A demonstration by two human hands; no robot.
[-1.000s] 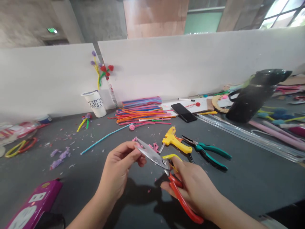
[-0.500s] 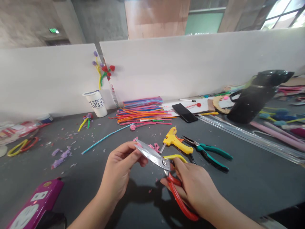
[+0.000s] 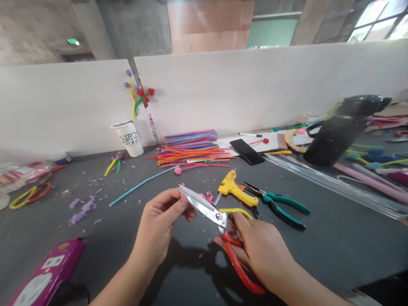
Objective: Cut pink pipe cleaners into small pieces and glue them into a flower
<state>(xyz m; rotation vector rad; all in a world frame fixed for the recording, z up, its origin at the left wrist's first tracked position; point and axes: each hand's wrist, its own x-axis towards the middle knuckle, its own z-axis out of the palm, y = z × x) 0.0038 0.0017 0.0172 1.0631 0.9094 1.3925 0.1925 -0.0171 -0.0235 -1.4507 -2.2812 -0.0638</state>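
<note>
My right hand (image 3: 258,250) is wrapped round the handles of a pair of scissors (image 3: 204,207), one handle red and the other yellow. The blades point up and left and look nearly closed. Their tips reach the pinched fingers of my left hand (image 3: 162,225). Whatever those fingers hold is mostly hidden behind the blades; only a trace of pink shows there. Pink fuzzy clippings (image 3: 208,197) lie on the table just beyond the scissors. A yellow glue gun (image 3: 237,189) and green-handled pliers (image 3: 280,204) rest to the right of them.
Bundled pipe cleaners (image 3: 191,148) lie at the back by a phone (image 3: 247,151) and a paper cup (image 3: 129,138). A black thermos jug (image 3: 341,131) stands right, near clear plastic rods (image 3: 331,182). Purple fluff (image 3: 83,210) and a magenta power strip (image 3: 47,272) are left.
The scissor blades have narrowed together slightly and turned a little. Both hands stay in almost the same place.
</note>
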